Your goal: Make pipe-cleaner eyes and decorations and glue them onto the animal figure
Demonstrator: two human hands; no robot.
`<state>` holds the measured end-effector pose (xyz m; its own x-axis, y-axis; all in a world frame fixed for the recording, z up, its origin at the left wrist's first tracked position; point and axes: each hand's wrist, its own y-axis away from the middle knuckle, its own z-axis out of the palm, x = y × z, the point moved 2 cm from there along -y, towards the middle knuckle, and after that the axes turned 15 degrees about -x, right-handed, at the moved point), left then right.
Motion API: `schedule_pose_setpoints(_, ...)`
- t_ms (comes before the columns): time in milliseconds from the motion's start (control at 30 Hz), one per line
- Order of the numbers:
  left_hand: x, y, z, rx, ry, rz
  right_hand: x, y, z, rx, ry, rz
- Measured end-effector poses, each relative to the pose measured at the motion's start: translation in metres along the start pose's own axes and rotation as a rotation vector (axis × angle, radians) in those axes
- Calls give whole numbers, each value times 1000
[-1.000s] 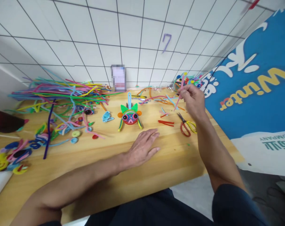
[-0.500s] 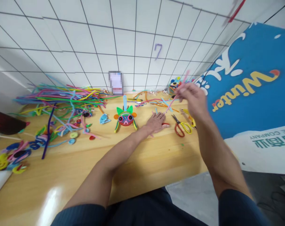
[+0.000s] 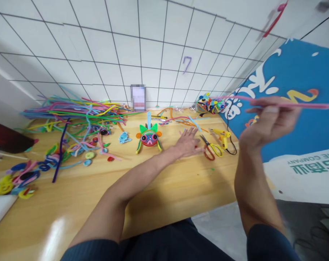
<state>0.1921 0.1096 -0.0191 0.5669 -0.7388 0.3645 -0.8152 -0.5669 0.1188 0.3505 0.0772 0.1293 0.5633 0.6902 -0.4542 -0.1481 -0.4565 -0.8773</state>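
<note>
My right hand [image 3: 271, 121] is raised at the right, pinching a pink pipe cleaner [image 3: 313, 106] that stretches out sideways, somewhat blurred. With fingers spread, my left hand [image 3: 190, 143] is low over the table; small bits of pipe cleaner show around its fingertips. Just right of it lie scissors [image 3: 210, 149] with one red and one yellow handle. To its left stands a colourful pipe-cleaner figure [image 3: 149, 137] with a round face, green ears, big dark eyes and a light blue loop on top.
A big heap of pipe cleaners [image 3: 74, 110] lies at the back left, with coiled scraps and small pieces before it. A yellow glue gun [image 3: 223, 136] with a black cord is at the right. A phone [image 3: 138, 98] leans on the tiled wall; another colourful figure [image 3: 209, 105] is beside it, farther right.
My right hand has swung right, away from my left hand, carrying the pink pipe cleaner, now turned nearly level. My left hand stays in about the same place over the table.
</note>
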Motion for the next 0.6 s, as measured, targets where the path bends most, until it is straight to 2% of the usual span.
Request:
schedule_pose_setpoints(33, 11, 6, -1, -7, -33, 10, 0, 16, 9, 4, 64, -67)
schedule_pose_setpoints(100, 33, 23, -1, 7, -106, 60, 5, 43, 20, -75, 210, -133)
schedule_pose_setpoints(200, 61, 62, 8, 24, -196, 179, 19, 71, 26, -315, 406, -149)
schedule_pose_setpoints(267, 70, 95, 19, 12, -186, 276, 28, 85, 28, -457, 475, -160)
schedule_pose_setpoints(367, 69, 146, 39, -12, -83, 395, 40, 100, 33, -575, 515, -142)
schedule_pose_setpoints(433, 61, 173, 50, -13, 5, 407, 44, 108, 39, -607, 517, -146)
schedule_pose_setpoints(500, 50, 188, 60, -6, 79, 396, 48, 117, 47, -667, 498, -165)
schedule_pose_setpoints(600, 33, 192, 74, 30, 162, 377, 57, 129, 59, -870, 461, -182)
